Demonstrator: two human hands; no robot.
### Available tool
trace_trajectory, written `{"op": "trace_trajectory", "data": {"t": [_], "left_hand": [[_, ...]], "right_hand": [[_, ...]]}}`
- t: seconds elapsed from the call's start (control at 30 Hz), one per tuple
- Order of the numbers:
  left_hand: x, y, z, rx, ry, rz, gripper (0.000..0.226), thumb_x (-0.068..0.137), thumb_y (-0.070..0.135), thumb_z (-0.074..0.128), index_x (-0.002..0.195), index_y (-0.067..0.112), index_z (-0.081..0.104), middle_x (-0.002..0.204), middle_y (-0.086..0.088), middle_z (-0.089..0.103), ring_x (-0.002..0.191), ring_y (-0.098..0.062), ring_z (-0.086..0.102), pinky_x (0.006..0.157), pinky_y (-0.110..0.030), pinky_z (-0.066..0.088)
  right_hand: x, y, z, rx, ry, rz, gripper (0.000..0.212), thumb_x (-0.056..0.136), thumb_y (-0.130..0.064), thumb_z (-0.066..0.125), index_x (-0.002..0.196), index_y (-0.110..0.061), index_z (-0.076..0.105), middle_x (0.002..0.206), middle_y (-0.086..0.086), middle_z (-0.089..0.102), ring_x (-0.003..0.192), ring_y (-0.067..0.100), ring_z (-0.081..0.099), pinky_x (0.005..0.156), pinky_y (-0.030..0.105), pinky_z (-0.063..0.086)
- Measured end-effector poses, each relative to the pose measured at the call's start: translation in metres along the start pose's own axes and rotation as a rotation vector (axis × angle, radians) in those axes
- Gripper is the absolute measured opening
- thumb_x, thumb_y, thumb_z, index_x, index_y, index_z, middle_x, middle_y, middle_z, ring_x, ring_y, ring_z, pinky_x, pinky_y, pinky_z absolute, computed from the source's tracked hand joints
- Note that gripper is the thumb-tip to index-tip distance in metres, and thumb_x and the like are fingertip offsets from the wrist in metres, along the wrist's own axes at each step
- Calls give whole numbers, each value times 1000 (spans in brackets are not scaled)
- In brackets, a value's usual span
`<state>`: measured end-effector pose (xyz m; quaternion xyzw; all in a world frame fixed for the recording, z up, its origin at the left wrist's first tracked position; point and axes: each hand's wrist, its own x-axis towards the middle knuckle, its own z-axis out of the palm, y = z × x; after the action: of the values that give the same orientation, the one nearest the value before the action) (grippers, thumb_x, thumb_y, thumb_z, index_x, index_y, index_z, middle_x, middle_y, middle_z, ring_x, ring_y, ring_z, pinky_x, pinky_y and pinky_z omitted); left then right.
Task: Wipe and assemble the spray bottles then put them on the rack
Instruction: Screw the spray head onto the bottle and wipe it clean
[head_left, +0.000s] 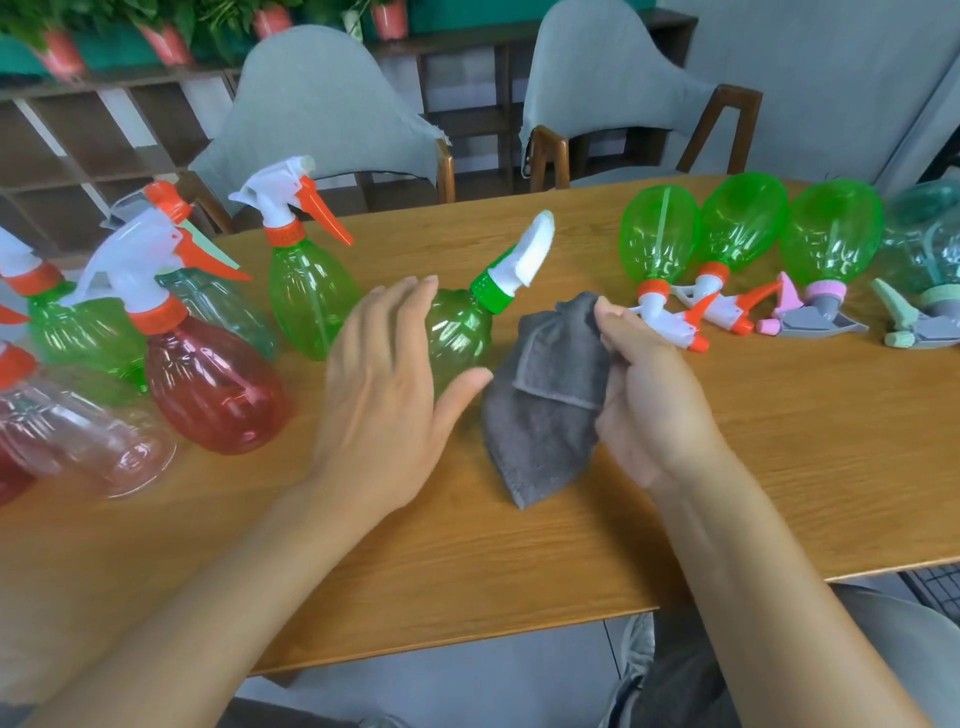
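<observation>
A green spray bottle (460, 332) with a green collar and white spray head is tilted to the right above the wooden table (675, 493). My left hand (387, 384) wraps over its body from the left, thumb beneath and fingers spread across the top. My right hand (644, 395) pinches a grey cloth (545, 400) that hangs down just right of the bottle. The cloth's lower corner touches the table.
Assembled bottles stand at the left: a green one (309, 291), a red one (215, 384), several more behind. Three green bottles (743, 234) lie on their sides at the right, spray heads toward me, with a clear teal one (930, 244). Two grey chairs (322, 114) stand behind the table.
</observation>
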<state>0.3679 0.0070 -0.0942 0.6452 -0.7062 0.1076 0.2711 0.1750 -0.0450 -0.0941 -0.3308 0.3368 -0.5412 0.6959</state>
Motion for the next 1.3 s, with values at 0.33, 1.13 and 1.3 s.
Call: {"op": "trace_trajectory", "data": {"t": [0.33,1.13,1.3], "left_hand": [[1,8,-2,6,-22,-13,80,84,49,67,152,17,40,140,-5,46,128,-28,42,104,-48,43],[15,1,-22,-59,-246,11,84,70,38,85,144,28,45,136,3,35,128,-21,41,101,-38,41],[16,-3,-23,-129,-283,-11,83,75,37,84,144,31,38,140,9,43,128,-14,46,97,-25,35]], "right_hand": [[-3,-8,-6,60,-88,151,39,108,-30,42,101,-10,75,95,9,77,88,20,75,84,35,61],[-1,-3,-9,160,-211,217,48,102,-16,49,149,-7,48,126,11,59,110,23,59,98,35,49],[0,-3,-8,149,-202,193,54,98,-15,57,150,-8,46,126,10,62,107,20,62,91,30,54]]}}
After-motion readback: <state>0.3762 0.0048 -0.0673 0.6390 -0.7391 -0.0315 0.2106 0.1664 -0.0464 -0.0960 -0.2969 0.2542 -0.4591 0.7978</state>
